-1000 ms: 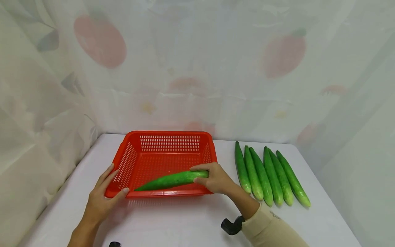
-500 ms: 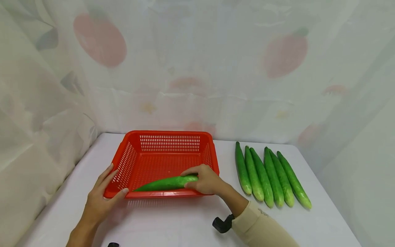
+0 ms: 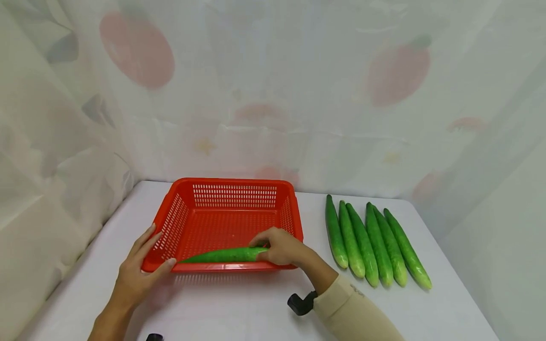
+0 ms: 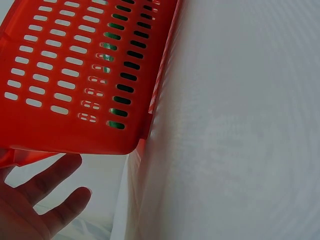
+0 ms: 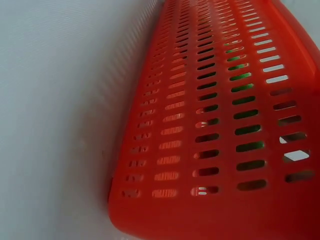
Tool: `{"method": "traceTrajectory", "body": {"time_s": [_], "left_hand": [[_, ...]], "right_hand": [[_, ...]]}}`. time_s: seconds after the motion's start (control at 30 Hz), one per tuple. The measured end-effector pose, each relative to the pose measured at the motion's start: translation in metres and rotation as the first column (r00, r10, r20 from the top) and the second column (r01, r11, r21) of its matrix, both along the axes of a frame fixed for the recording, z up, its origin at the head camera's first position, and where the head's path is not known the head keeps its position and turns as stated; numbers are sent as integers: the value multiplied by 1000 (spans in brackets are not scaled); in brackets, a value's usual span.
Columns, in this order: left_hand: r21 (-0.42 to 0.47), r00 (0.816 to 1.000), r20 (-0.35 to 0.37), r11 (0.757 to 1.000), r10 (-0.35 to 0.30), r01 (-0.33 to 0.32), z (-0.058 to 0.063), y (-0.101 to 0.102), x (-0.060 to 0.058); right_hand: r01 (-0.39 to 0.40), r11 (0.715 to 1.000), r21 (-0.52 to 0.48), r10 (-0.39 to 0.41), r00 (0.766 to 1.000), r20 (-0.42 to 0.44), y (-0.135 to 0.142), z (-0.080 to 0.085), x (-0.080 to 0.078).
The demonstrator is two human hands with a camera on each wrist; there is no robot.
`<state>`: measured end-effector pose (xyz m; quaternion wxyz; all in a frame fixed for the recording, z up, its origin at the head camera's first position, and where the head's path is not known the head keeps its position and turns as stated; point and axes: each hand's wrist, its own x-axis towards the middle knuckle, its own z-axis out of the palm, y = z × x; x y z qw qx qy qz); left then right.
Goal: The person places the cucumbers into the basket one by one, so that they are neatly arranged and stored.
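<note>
A long green cucumber (image 3: 222,255) lies along the near wall inside a red plastic basket (image 3: 230,267). My right hand (image 3: 281,247) reaches over the near rim and grips the cucumber's thick right end between thumb and fingers. At the basket's near left corner, my left hand (image 3: 135,274) rests with spread, fairly straight fingers on the left rim and the thumb on the front rim. In the left wrist view, two fingers (image 4: 52,175) extend beneath the basket's rim. Through the slots of the basket wall (image 5: 220,130), bits of green show in the right wrist view; the right hand is hidden there.
Several more cucumbers (image 3: 377,246) lie side by side on the white table (image 3: 239,308), to the right of the basket. A pale printed curtain (image 3: 273,94) encloses the table at the back and sides. Black wrist devices (image 3: 300,303) show near both forearms.
My right hand has moved left and lowered the cucumber deeper into the basket, against the near wall. The left hand has stayed at the corner, and the view has shifted slightly.
</note>
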<state>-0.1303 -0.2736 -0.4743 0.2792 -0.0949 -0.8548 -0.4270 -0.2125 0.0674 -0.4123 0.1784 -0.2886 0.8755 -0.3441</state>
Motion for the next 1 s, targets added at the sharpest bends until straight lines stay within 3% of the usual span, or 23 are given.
{"method": "traceTrajectory", "body": {"time_s": [0.27,0.4,0.5,0.6,0.77,0.9,1.0], "left_hand": [[8,998,62,1000,14,-14,1,1,2],[7,997,80,1000,17,-18,1,1,2],[8,997,76,1000,19,-20,1,1,2],[9,997,69,1000,22,-23,1,1,2],[14,997,70,1000,22,-23,1,2,3],[10,997,71,1000,22,-23,2,2,3],[10,997,69,1000,23,-24,2,2,3]], "right_hand": [[52,998,-26,-49,995,87,-2,-2,0],[53,996,-72,-48,996,74,-1,-3,0],[49,985,-163,-45,999,25,2,-4,0],[44,955,-293,-56,998,-34,5,-5,1],[61,879,-474,-104,993,-65,12,-4,9],[79,819,-569,-144,987,-71,17,14,27],[80,795,-601,-156,985,-76,21,33,40]]}}
